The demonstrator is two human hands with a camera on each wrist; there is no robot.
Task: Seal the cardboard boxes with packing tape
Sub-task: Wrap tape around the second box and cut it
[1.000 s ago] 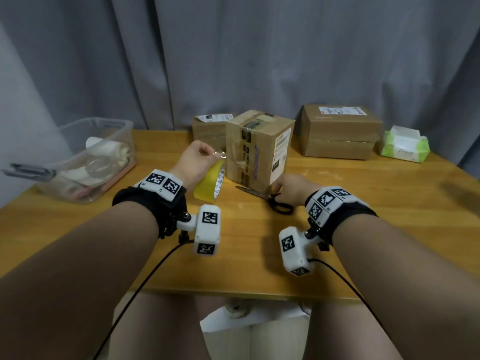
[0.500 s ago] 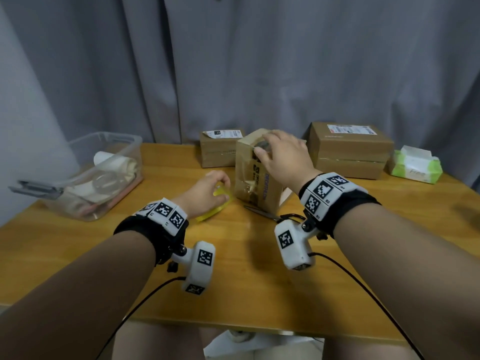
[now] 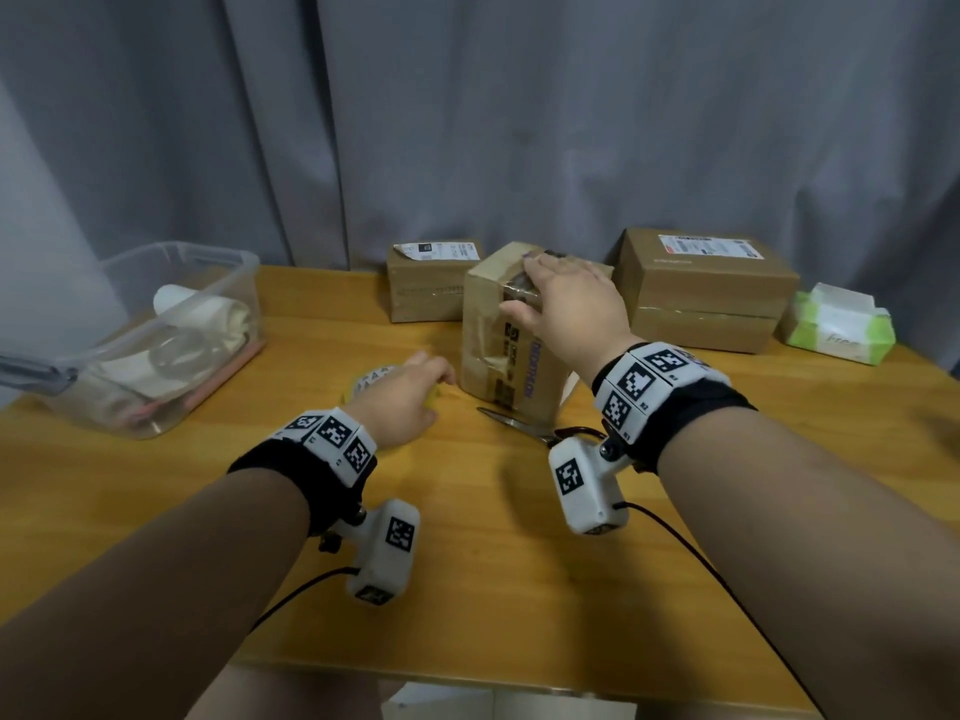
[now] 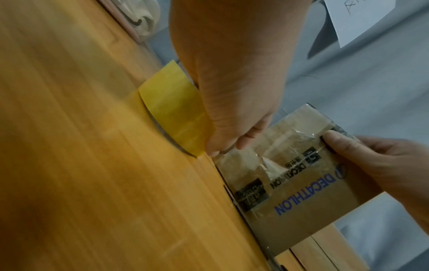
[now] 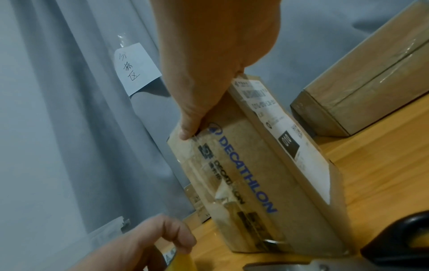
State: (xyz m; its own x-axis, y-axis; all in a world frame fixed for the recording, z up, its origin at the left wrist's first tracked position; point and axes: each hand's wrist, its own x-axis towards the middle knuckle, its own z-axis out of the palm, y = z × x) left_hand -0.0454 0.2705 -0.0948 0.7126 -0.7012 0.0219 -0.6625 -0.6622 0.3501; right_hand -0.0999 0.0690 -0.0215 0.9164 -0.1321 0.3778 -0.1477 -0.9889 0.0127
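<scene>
A tall brown cardboard box [image 3: 498,366] printed DECATHLON [image 5: 255,174] stands upright mid-table, with clear tape over its front and top. My right hand [image 3: 561,304] grips its top, thumb [image 5: 188,128] pressed on the taped front edge and fingers over the top. A yellow tape roll [image 3: 371,381] lies flat on the table just left of the box. My left hand [image 3: 410,392] covers it, fingers curled over the edge [image 4: 223,148] of the roll [image 4: 171,108]. Scissors [image 3: 519,426] lie at the box's front foot.
A small labelled box [image 3: 431,283] and a larger taped box [image 3: 701,288] sit at the back by the grey curtain. A green tissue pack [image 3: 836,324] is far right. A clear plastic bin [image 3: 156,335] with rolls stands at the left. Bare wooden table [image 3: 519,589] lies in front.
My right hand left the scissors and rose onto the top of the upright box. My left hand lowered the tape roll from upright in the air to flat on the table.
</scene>
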